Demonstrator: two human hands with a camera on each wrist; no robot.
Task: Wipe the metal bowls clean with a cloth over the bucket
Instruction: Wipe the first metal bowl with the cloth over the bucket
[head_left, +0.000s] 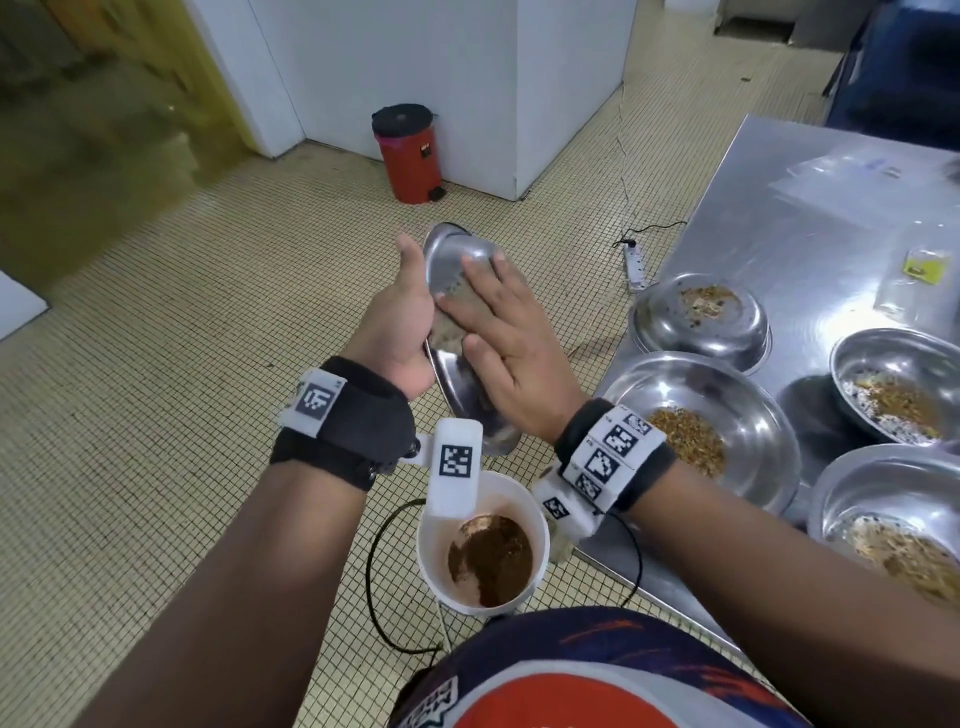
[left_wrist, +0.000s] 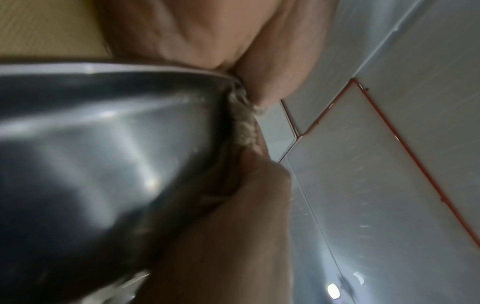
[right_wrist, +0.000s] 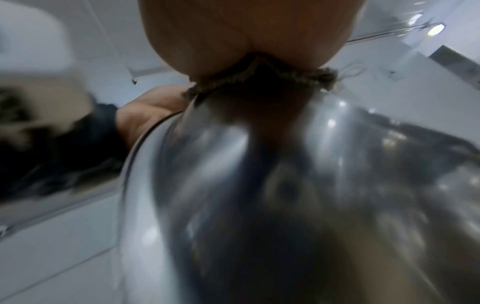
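In the head view, the left hand (head_left: 397, 332) sits left of centre, thumb raised, its palm cupped against the rim of a round shiny metal bowl (head_left: 452, 260) that is tipped up on edge at the middle of the frame; its fingers are hidden behind the bowl, so I cannot tell how tightly they wrap it. In the left wrist view the same bowl (left_wrist: 103, 154) fills the lower left, blurred. Just right of that, the right hand (head_left: 506, 343) lies flat inside the bowl with straight, spread fingers, pressing a crumpled grey-brown cloth (head_left: 452, 325) against the metal. The right wrist view shows the cloth's frayed edge (right_wrist: 322, 79) under the palm. Below the hands, at lower centre, stands a white plastic bucket (head_left: 434, 571) holding brown sludge, on the pale small-tiled floor (head_left: 156, 364). At the right of the frame, a steel table (head_left: 779, 208) carries four more metal bowls (head_left: 698, 317) with brown crumbs in them. In the upper centre, a red pedal bin (head_left: 410, 156) stands against a white wall.
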